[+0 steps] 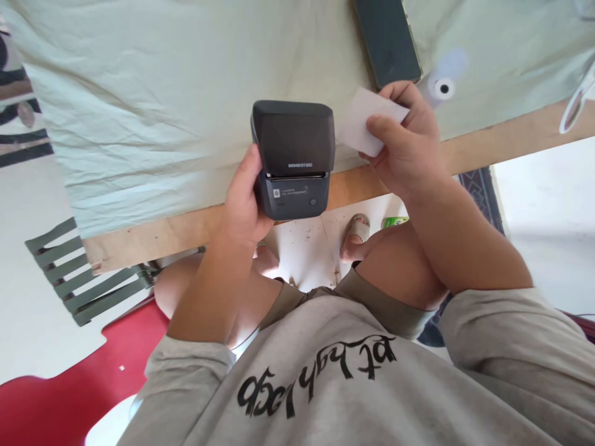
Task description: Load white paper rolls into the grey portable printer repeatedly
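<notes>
A black label printer (294, 139), its lid down and a narrow slot across its front, is gripped from the left side by my left hand (245, 198). It is held above the table's near edge. My right hand (409, 136) pinches a small white paper label (365, 122) between thumb and fingers, a little to the right of the printer and apart from it. The paper looks blank on the side facing me. Most of my left fingers are hidden behind the printer.
A dark smartphone (389, 40) lies on the pale green tablecloth (162, 93) beyond my right hand. Close by stands a white paper roll (441, 90) with a dark core. The table's wooden edge (502, 133) runs in front of me. A red chair (83, 384) is at lower left.
</notes>
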The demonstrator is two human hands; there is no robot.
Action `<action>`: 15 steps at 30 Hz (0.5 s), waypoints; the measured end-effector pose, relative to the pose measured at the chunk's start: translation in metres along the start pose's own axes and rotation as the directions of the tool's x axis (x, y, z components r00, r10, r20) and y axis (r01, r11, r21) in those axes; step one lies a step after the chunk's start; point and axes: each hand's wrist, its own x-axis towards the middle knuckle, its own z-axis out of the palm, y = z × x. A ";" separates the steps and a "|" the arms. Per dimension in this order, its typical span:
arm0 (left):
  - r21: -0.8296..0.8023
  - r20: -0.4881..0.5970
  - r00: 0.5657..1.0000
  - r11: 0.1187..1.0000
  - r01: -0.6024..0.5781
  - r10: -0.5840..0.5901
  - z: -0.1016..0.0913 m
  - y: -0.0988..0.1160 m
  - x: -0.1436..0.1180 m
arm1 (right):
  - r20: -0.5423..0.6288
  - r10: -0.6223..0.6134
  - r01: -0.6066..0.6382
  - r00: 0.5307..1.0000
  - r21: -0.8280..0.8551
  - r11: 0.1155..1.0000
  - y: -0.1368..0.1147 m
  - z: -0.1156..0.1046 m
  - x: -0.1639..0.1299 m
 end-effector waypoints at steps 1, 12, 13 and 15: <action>-0.007 -0.002 1.000 1.000 0.000 0.000 0.000 0.000 0.000 | 0.040 -0.001 0.002 0.999 -0.013 1.000 0.000 0.000 -0.001; -0.055 -0.049 0.999 0.998 0.009 -0.011 0.000 -0.002 0.001 | 0.206 -0.014 0.013 0.978 0.010 1.000 -0.004 -0.005 -0.010; -0.048 -0.075 0.997 0.999 0.019 -0.023 0.001 -0.002 0.001 | 0.212 0.019 -0.020 0.977 0.004 1.000 -0.004 -0.005 -0.010; -0.050 -0.090 0.995 0.998 0.029 -0.034 0.001 -0.002 0.001 | 0.208 0.069 -0.073 0.976 0.014 0.997 -0.004 -0.005 -0.011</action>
